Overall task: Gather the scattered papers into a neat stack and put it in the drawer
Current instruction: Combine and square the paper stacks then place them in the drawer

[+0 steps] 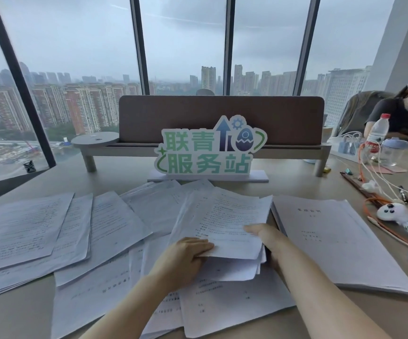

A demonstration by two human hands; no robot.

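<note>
- Both hands are on one small sheaf of papers (225,226) at the middle of the desk (129,172): your left hand (186,253) pinches its near left corner, fingers curled over the edge, and your right hand (263,237) holds its right edge with the thumb laid flat on top. Its other fingers are hidden under the sheets.
- That sheaf is lifted at the far end and sits tilted over other loose sheets. More scattered pages (34,231) fan out to the left, some lie under your forearms, and a thicker squared pile (332,238) rests flat just to the right.
- To do this step well, I judge you should tap the sheaf's edges level before adding more, then sweep in the left pages a few at a time so that corners do not fold.
- Keep the thumb pressing down as you slide, or the top sheets may skate off.
- Both forearms reach forward from the near edge and converge on the sheaf, wrists low over the paper.
- No drawer is in view.
- Beyond the papers stands a green sign (209,149) before a brown divider (222,118); a water bottle (376,135), cables and white game controllers (403,221) crowd the right side.
</note>
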